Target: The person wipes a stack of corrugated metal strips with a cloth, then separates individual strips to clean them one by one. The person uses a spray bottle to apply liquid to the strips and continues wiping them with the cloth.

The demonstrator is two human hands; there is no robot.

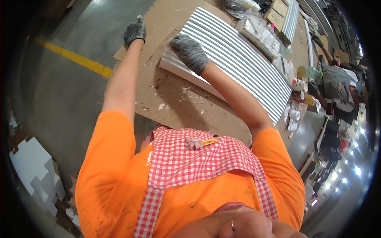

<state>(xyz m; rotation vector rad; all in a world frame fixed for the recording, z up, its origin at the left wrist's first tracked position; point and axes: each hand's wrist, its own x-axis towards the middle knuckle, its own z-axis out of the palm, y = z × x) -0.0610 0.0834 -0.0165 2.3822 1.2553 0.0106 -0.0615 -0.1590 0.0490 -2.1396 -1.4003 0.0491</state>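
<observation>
A stack of long white strips [234, 59], ridged on top and packed side by side, lies slantwise across the work table [186, 99]. My right hand [189, 52], in a grey glove, is on the stack's left end with its fingers bent over the end edge. Further left, by the table's left edge, my gloved left hand [135, 31] is held closed, its thumb sticking up. Its other fingers are turned away, so whatever is in them, if anything, is hidden.
Behind the stack lie a white-smeared block [260, 35], plastic wrap [242, 7] and more ribbed strips [291, 22]. Bottles [308, 72] and cups stand at the right, near another person [337, 85]. A yellow line [75, 57] crosses the floor; white sheets [35, 170] lie lower left.
</observation>
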